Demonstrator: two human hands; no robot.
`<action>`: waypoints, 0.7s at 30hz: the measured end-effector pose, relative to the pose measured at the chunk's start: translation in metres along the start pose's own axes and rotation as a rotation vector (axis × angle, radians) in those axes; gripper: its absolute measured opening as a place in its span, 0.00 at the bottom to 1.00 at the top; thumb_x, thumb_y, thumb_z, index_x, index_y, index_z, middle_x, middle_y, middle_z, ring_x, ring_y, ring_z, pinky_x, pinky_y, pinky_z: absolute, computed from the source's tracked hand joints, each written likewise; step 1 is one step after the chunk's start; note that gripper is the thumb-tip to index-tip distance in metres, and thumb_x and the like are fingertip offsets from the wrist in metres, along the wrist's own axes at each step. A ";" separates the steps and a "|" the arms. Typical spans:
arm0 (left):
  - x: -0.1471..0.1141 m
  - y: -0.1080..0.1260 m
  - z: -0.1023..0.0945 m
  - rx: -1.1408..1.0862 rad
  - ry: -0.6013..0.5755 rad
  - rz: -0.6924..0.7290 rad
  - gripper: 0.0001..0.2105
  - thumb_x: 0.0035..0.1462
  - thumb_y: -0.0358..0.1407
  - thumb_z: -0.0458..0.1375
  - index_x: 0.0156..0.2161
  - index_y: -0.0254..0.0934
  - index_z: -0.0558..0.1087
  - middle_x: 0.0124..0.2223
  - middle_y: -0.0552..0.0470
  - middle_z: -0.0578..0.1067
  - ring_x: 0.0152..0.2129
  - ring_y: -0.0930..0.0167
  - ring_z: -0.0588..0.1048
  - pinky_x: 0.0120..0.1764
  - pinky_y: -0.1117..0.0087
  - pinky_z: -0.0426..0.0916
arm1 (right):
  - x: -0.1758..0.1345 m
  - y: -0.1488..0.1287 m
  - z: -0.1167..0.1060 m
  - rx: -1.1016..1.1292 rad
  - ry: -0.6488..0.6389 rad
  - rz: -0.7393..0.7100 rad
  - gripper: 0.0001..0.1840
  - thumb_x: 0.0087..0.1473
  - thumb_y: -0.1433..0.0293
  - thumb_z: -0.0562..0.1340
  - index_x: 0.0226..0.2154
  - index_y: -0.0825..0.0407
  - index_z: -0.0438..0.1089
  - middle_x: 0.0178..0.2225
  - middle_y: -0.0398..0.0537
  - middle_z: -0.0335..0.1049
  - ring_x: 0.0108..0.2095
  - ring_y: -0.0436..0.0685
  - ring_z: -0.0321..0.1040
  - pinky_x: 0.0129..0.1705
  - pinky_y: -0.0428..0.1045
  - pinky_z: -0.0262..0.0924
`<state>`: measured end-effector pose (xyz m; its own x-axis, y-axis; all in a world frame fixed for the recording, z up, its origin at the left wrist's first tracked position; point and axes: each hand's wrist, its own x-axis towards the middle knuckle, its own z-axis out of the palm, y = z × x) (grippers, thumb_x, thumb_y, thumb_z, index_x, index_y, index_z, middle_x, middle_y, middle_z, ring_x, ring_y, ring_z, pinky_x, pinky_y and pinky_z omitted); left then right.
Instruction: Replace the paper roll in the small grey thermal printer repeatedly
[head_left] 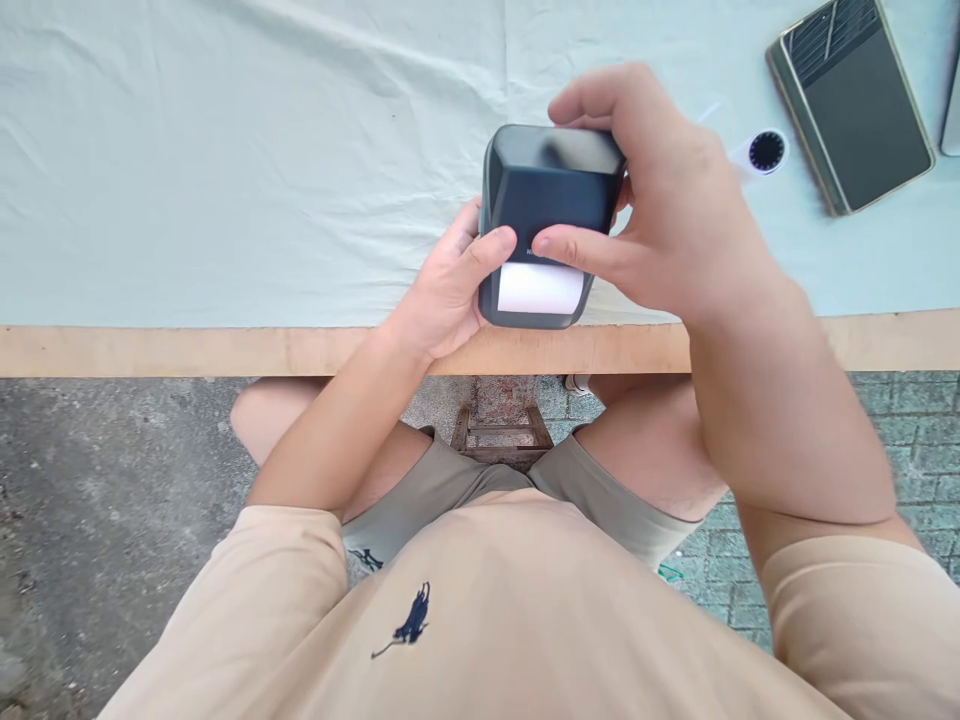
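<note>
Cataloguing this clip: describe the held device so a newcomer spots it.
At the near edge of the pale tablecloth, find the left hand and right hand. Both hold the dark device; unlike the glossy slab farther right, it bears a white rectangle.

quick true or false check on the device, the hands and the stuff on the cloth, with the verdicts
1. The left hand and right hand both have their grip on the device. True.
2. A white strip shows at the device's end nearer the body. True.
3. A dark-faced slab lies on the cloth, to the right of the device. True.
4. The right hand is holding the slab. False: it is on the device.
5. The cloth is bright red. False: it is a pale blue-green.
6. The device lies on the cloth with no hand on it. False: both hands hold it.
</note>
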<state>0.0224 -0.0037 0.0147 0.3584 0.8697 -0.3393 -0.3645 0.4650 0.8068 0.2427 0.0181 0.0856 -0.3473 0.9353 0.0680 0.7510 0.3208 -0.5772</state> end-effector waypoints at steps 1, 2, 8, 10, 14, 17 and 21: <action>0.001 -0.001 -0.001 -0.004 0.000 0.002 0.12 0.80 0.44 0.66 0.58 0.41 0.78 0.71 0.44 0.87 0.88 0.42 0.75 0.73 0.43 0.90 | 0.001 0.000 0.002 0.003 0.022 -0.005 0.32 0.64 0.65 0.76 0.67 0.30 0.72 0.71 0.46 0.85 0.65 0.76 0.86 0.57 0.70 0.84; 0.002 -0.002 -0.002 -0.012 -0.001 0.005 0.12 0.80 0.45 0.67 0.58 0.41 0.79 0.71 0.44 0.88 0.88 0.43 0.75 0.74 0.44 0.90 | 0.002 0.001 0.005 0.013 0.040 -0.006 0.31 0.64 0.64 0.76 0.66 0.31 0.72 0.70 0.47 0.85 0.65 0.75 0.86 0.57 0.69 0.84; 0.006 -0.002 -0.007 -0.205 -0.026 -0.075 0.20 0.90 0.51 0.58 0.66 0.43 0.86 0.73 0.51 0.91 0.89 0.46 0.73 0.80 0.48 0.86 | 0.000 0.027 0.019 0.249 0.062 -0.105 0.27 0.70 0.59 0.72 0.68 0.39 0.74 0.68 0.52 0.87 0.56 0.68 0.87 0.50 0.62 0.84; 0.007 0.000 -0.005 -0.269 0.022 -0.146 0.26 0.93 0.53 0.49 0.75 0.47 0.84 0.76 0.52 0.90 0.88 0.46 0.75 0.81 0.44 0.86 | -0.004 0.039 0.023 0.368 0.053 -0.144 0.31 0.73 0.57 0.71 0.74 0.37 0.74 0.74 0.52 0.84 0.62 0.69 0.87 0.49 0.61 0.85; 0.008 0.009 0.002 -0.350 0.074 -0.184 0.33 0.95 0.57 0.40 0.83 0.49 0.78 0.81 0.50 0.86 0.86 0.49 0.78 0.78 0.46 0.88 | -0.009 0.056 0.026 0.463 0.044 -0.157 0.41 0.66 0.56 0.79 0.78 0.29 0.76 0.81 0.48 0.77 0.73 0.75 0.84 0.60 0.66 0.90; 0.009 0.016 0.006 -0.337 0.125 -0.207 0.35 0.95 0.55 0.37 0.87 0.45 0.74 0.80 0.46 0.87 0.85 0.50 0.79 0.76 0.47 0.89 | -0.004 0.056 0.019 0.449 0.007 -0.123 0.47 0.61 0.56 0.83 0.79 0.26 0.75 0.82 0.48 0.76 0.72 0.76 0.85 0.64 0.69 0.92; 0.009 0.024 0.011 -0.335 0.160 -0.237 0.35 0.96 0.51 0.37 0.93 0.47 0.65 0.79 0.46 0.89 0.83 0.49 0.82 0.74 0.46 0.91 | 0.005 0.035 -0.002 0.253 0.065 -0.086 0.44 0.59 0.61 0.85 0.75 0.29 0.80 0.79 0.45 0.79 0.68 0.76 0.87 0.59 0.67 0.95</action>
<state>0.0267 0.0133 0.0366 0.3374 0.7350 -0.5881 -0.5564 0.6597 0.5053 0.2685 0.0343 0.0677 -0.3604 0.9166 0.1732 0.5531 0.3595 -0.7516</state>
